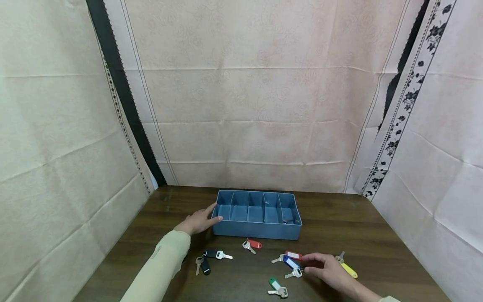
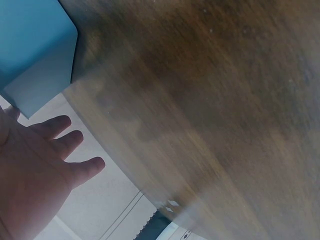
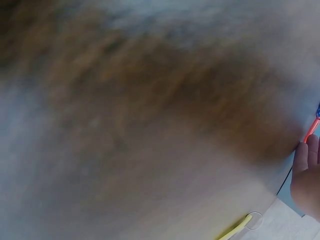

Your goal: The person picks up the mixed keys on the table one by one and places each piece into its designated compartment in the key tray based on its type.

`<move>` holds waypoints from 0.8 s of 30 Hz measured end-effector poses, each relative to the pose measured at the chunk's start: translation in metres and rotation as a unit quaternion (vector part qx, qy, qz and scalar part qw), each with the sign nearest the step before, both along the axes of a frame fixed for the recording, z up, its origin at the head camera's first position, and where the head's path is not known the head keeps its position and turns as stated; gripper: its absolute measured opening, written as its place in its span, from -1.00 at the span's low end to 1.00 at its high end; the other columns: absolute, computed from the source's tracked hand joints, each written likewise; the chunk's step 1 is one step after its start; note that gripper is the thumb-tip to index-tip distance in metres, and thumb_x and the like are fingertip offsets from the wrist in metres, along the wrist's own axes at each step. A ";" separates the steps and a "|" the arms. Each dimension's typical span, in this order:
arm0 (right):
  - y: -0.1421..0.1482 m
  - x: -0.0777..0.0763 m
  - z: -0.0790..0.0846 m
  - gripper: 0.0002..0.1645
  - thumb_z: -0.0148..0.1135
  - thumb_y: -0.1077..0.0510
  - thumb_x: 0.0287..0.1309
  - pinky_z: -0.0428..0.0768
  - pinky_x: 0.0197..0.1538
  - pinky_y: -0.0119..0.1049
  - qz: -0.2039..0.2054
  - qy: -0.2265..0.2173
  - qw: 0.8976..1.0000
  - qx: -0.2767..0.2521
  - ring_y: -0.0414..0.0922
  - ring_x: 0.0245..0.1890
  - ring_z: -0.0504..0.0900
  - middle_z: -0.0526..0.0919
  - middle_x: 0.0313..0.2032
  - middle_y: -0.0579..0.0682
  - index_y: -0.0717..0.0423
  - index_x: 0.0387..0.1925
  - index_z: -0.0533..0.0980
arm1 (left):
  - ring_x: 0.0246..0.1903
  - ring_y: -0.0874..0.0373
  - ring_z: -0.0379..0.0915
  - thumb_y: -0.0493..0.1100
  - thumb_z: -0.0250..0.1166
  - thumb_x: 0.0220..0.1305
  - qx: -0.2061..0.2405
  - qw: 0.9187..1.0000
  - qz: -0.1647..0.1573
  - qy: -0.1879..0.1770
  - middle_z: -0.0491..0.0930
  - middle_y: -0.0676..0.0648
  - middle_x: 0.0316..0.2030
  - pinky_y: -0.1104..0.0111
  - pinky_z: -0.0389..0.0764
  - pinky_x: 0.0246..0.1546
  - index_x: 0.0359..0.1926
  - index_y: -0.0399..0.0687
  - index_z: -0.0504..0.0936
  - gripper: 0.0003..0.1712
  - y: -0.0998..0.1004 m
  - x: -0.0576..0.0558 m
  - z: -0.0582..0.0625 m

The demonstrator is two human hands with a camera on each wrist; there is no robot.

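Note:
A blue divided box [image 1: 256,230] stands at the back of the table. My left hand [image 1: 199,221] rests at its left end, fingers spread over the rim; the left wrist view shows several extended fingers [image 2: 82,170] beside the box wall [image 2: 42,82]. My right hand [image 1: 324,268] is low over the table, fingers loosely bent and thumb apart. Its fingertips are right at a key with a red tag [image 1: 293,255] and a key with a blue tag [image 1: 291,263]. In the right wrist view, the red tag [image 3: 311,130] is at the fingertips.
A yellow-tagged key [image 1: 349,270] lies right of my right hand, a green-tagged key [image 1: 278,290] nearer the front. A red-tagged key [image 1: 254,244] lies before the box, and keys with black tags [image 1: 205,266] at left. Something small [image 1: 290,221] sits in the rightmost compartment. Cloth [image 1: 241,100] hangs behind.

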State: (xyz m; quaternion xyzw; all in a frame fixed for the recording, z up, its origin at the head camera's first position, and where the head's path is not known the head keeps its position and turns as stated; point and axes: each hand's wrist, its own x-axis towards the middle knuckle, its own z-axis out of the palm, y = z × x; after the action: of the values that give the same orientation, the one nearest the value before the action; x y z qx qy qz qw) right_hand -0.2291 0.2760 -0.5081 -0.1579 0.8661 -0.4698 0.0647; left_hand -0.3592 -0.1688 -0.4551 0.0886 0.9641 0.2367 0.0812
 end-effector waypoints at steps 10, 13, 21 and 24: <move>0.000 -0.002 -0.003 -0.64 0.43 0.03 0.14 0.52 0.01 -0.17 0.010 0.018 0.999 0.033 -0.01 0.00 0.57 0.67 -0.04 -0.03 0.02 -0.02 0.66 | 0.41 -0.39 0.00 0.52 0.00 0.29 -0.003 1.000 0.002 0.001 0.17 -0.34 0.43 -0.37 -0.09 0.30 0.58 0.15 -0.01 0.01 0.000 -0.002 -0.002; -0.001 -0.005 -0.005 -0.65 0.45 0.01 0.12 0.49 0.04 -0.02 0.007 0.020 0.999 0.043 0.03 0.02 0.56 0.67 -0.03 -0.05 -0.03 -0.04 0.67 | 0.41 -0.39 0.00 0.49 0.00 0.32 -0.004 1.000 0.002 0.001 0.17 -0.34 0.43 -0.36 -0.09 0.30 0.58 0.16 -0.01 -0.02 0.000 -0.002 -0.003; 0.001 -0.011 -0.012 -0.75 0.43 -0.04 0.12 0.51 0.01 -0.30 0.021 0.067 0.995 0.068 -0.14 0.00 0.56 0.66 -0.05 -0.15 -0.13 -0.15 0.70 | 0.41 -0.39 0.00 0.49 0.01 0.31 -0.001 1.000 0.003 0.001 0.17 -0.34 0.43 -0.37 -0.09 0.30 0.58 0.16 -0.01 -0.01 0.000 -0.001 -0.002; 0.001 -0.011 -0.011 -0.77 0.43 -0.03 0.13 0.51 0.00 -0.32 0.032 0.074 0.994 0.072 -0.15 0.00 0.56 0.65 -0.03 -0.13 -0.14 -0.16 0.70 | 0.41 -0.38 0.00 0.52 0.00 0.29 0.000 1.000 0.003 0.001 0.17 -0.32 0.44 -0.37 -0.09 0.30 0.58 0.17 -0.01 0.01 0.000 -0.001 -0.002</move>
State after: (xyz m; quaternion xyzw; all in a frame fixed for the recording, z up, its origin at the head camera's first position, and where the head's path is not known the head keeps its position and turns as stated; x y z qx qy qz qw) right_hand -0.2397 0.2769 -0.5194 -0.2154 0.8946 -0.3907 0.0266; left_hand -0.3603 -0.1689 -0.4573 0.0857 0.9646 0.2367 0.0791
